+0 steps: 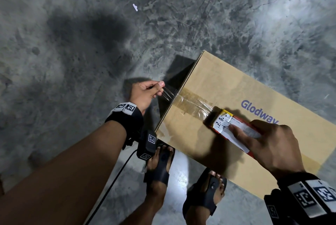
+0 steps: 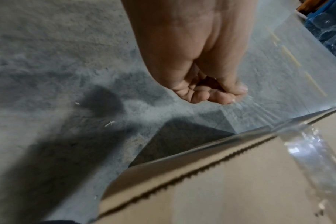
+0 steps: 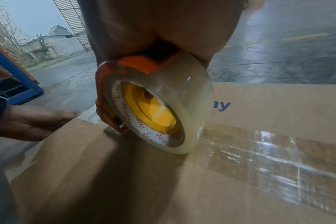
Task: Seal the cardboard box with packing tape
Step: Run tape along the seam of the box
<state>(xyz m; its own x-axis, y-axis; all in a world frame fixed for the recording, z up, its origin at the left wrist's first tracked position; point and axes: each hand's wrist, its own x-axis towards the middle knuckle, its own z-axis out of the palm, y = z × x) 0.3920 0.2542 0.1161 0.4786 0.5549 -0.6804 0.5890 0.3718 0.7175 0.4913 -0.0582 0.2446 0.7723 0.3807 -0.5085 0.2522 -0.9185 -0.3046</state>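
The fingers [image 1: 160, 86] of the left hand [image 1: 143, 94] pinch the loose end of thin, clingy tape [image 1: 192, 103] past the edge of the cardboard box [image 1: 236, 86] on the floor, while the right hand [image 1: 269, 143] grips the tape dispenser [image 1: 234, 124] on the lid, best held by its frame.

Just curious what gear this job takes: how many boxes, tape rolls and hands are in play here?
Boxes: 1, the box.
Tape rolls: 1, the roll.
Hands: 2, the left hand and the right hand.
Total: 4.
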